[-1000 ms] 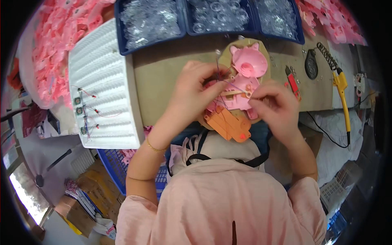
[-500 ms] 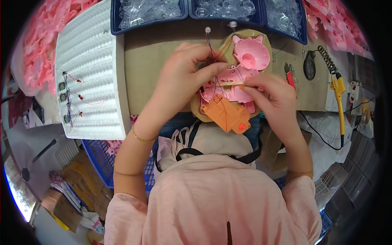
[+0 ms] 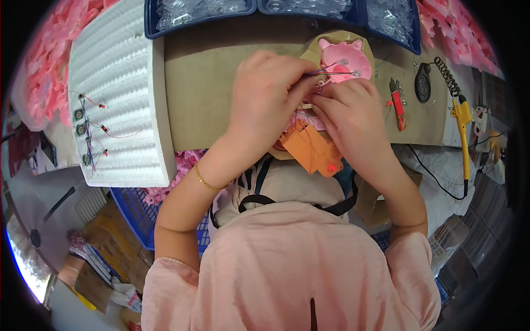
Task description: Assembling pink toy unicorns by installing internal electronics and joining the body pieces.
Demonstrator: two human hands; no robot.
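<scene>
My left hand [image 3: 268,96] pinches thin wires [image 3: 326,72] that run right to two small clear bulb-like ends lying over the pink shell. My right hand [image 3: 350,107] is closed beside it, fingertips bunched low on the shell; what they grip, if anything, is hidden. The pink plastic shell [image 3: 356,52] has a round, eared head part and sits on a tan backing [image 3: 311,52]; both hands cover its middle. At its near end, toward me, an orange plastic box [image 3: 312,150] with a red spot and thin wires across it tilts over the table edge.
A white foam tray [image 3: 124,49] at left carries several wired parts [image 3: 80,129]. Blue bins [image 3: 201,26] of clear plastic pieces line the back. Red-handled cutters [image 3: 397,105], a black oval object [image 3: 423,83] and a yellow soldering iron [image 3: 464,132] are at right. A blue basket [image 3: 130,212] stands below.
Both hands have come together over the middle of the shell. The wires' bulb ends have swung from the far side to the right, across the head part.
</scene>
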